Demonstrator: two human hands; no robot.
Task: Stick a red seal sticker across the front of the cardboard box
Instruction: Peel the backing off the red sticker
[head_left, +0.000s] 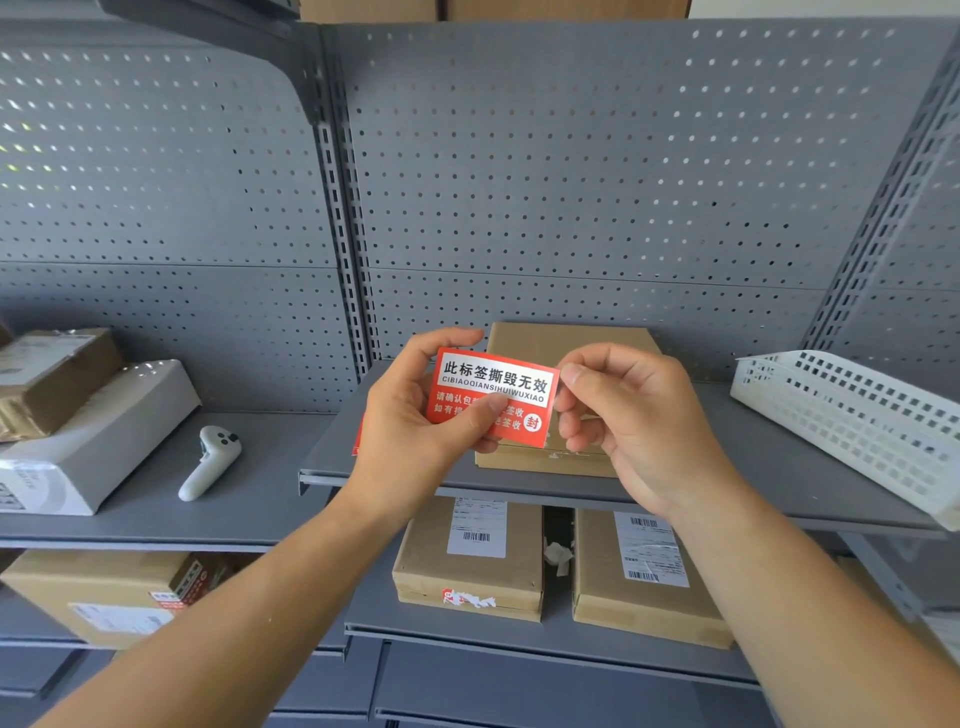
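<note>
A red seal sticker (519, 382) with white and black print is held up in front of me, above the shelf. My left hand (415, 415) grips its left part, thumb lying across the lower face. My right hand (628, 410) pinches its right edge between thumb and forefinger. Behind and below the sticker a flat brown cardboard box (566, 343) lies on the grey shelf (753, 467); its front face is partly hidden by my hands. A sliver of red shows under my left hand at the shelf.
A white perforated basket (852, 421) sits tilted at the shelf's right end. On the left shelf lie a white controller (210, 460), a white box (98, 441) and a taped brown parcel (52, 376). Labelled cardboard boxes (472, 561) stand on the lower shelves.
</note>
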